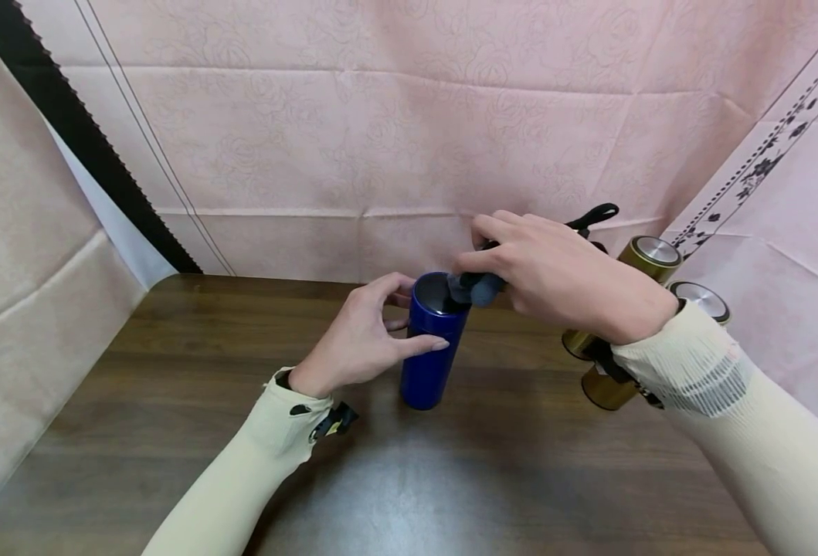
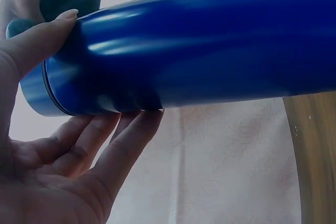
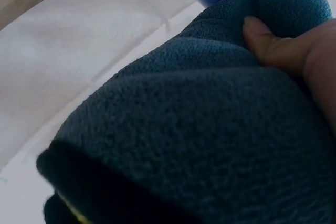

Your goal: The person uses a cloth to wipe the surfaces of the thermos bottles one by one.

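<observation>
A blue vacuum flask with a dark, glossy top stands on the table, leaning slightly in the head view. My left hand holds it near the upper end, thumb across the front and fingers on the far side, as the blue body in the left wrist view also shows. My right hand grips a bunched dark teal cloth. One end of that cloth touches the flask's top edge. Part of the cloth and its black loop lie behind the right hand.
Two gold flasks with silver tops, one farther back and one nearer, stand to the right, partly covered by the right wrist. Pink patterned fabric hangs behind the brown wooden table and along its sides.
</observation>
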{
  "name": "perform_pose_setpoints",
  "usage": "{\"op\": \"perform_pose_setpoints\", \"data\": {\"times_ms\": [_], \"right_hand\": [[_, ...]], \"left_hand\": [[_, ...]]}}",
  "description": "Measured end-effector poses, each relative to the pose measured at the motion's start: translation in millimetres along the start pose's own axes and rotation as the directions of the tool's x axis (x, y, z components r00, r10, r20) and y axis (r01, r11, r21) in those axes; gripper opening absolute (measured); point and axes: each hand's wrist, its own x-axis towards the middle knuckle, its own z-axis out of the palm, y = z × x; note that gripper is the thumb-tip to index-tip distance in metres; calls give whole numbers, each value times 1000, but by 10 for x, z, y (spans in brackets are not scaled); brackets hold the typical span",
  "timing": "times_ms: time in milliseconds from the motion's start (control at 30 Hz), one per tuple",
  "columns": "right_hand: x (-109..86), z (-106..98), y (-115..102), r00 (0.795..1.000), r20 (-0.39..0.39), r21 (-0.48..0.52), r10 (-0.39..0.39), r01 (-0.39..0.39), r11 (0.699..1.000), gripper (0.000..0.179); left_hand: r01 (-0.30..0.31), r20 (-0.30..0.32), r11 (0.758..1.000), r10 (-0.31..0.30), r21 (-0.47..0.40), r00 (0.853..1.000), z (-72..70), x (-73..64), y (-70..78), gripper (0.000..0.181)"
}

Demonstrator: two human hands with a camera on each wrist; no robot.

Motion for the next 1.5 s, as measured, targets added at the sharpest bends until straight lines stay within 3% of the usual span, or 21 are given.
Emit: {"op": "perform_pose_setpoints", "data": {"times_ms": [100, 400, 867, 1167, 1500], "right_hand": [[-62, -28, -20, 1000, 0, 22, 4, -4, 1000, 42], [-143, -93, -107, 1000, 15, 21, -14, 13, 1000, 63], [2, -125, -229, 992, -48, -16, -117, 117, 993, 53], [179, -129, -279, 996, -26, 31, -81, 82, 996, 50], [285, -40, -181, 1000, -7, 58, -22, 22, 998, 43]], "left_hand": [[7, 3, 1000, -7, 13, 1000, -5, -4, 7, 52], [19, 18, 999, -20, 32, 1000, -14, -12, 3, 54], [17, 16, 1000, -16, -13, 1000, -1, -1, 18, 51], [-1, 10, 1000, 1, 4, 1000, -4, 3, 16, 50], [4, 21, 1000, -4, -22, 1000, -5, 7, 0, 48]]}}
